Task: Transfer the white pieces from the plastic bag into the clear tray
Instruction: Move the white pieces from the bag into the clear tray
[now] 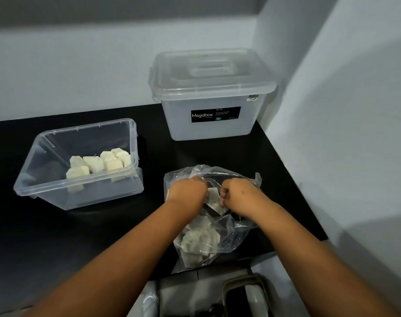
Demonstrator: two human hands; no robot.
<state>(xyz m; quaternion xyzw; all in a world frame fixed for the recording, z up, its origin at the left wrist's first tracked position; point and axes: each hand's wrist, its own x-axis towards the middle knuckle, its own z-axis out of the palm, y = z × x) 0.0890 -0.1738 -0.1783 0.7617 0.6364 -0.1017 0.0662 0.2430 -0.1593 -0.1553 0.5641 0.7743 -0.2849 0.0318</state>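
Observation:
A crumpled clear plastic bag [231, 232] lies on the black table at the right, holding several white pieces [199, 242]. My left hand [188, 189] grips the bag's upper left edge. My right hand [238, 194] is closed at the bag's opening, fingers pinched on a white piece [214, 197] between the two hands. The clear tray [78, 193] stands to the left with several white pieces [99, 164] inside, grouped toward its right side.
A lidded translucent storage box [211, 97] labelled Megabox stands at the back of the black table [57, 236], against the wall. The wall corner runs along the right. A grey object with a handle [243, 291] sits below the table's front edge.

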